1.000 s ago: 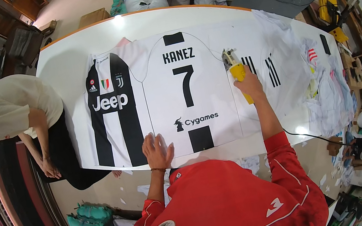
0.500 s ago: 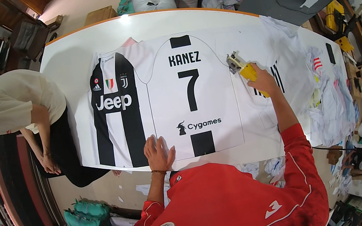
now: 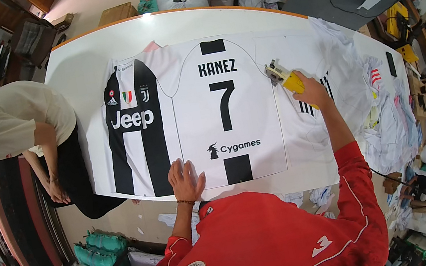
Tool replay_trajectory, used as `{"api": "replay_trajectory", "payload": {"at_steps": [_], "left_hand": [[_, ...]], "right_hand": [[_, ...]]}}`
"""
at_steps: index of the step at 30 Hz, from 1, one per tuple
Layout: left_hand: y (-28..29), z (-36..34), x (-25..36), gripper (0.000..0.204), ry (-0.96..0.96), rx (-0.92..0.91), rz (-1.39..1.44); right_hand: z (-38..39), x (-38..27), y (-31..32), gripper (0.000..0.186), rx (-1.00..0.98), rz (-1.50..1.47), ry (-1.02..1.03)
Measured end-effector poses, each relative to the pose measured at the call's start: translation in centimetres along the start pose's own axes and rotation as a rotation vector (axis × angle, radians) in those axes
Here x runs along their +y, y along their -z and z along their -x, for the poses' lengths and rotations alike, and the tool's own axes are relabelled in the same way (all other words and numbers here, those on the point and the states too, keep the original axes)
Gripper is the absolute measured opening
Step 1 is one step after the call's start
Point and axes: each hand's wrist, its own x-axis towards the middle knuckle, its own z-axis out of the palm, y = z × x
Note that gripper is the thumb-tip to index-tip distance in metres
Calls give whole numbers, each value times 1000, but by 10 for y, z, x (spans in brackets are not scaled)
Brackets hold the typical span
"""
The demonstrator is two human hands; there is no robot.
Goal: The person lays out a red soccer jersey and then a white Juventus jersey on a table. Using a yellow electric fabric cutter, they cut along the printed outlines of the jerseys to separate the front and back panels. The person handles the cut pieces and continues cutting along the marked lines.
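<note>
Fingers of the right hand (image 3: 313, 93) wrap a yellow handheld cutter (image 3: 284, 77), whose head sits at the right edge of the white printed jersey panel (image 3: 226, 113). Over the last second that hand has crept up and outward along the panel's side, so the cut line appears to be advancing toward the shoulder. The left hand (image 3: 185, 180) lies flat and spread on the sheet's near edge, unmoved, pinning it to the white table (image 3: 97, 56). Beside it lies the striped black-and-white front panel (image 3: 135, 129). Farther left, another person in a cream shirt (image 3: 11, 120) leans at the table's end; loose white fabric (image 3: 384, 103) is piled to the right.
</note>
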Motion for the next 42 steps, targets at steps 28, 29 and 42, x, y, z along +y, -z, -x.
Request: {"api": "replay_trajectory", "payload": {"at_steps": [28,29,42], "left_hand": [[4,-5,-2,70,-4,7,7],[4,-6,-2,71,-7,12,0],[3,-7,-4,74,-23,61,-8]], "right_hand": [[-47,-71,-5,101,-8,-78,-169],[-50,-72,-3,101,-13,-80,-163],[-106,-82,21,96,-6,-23,-39]]}}
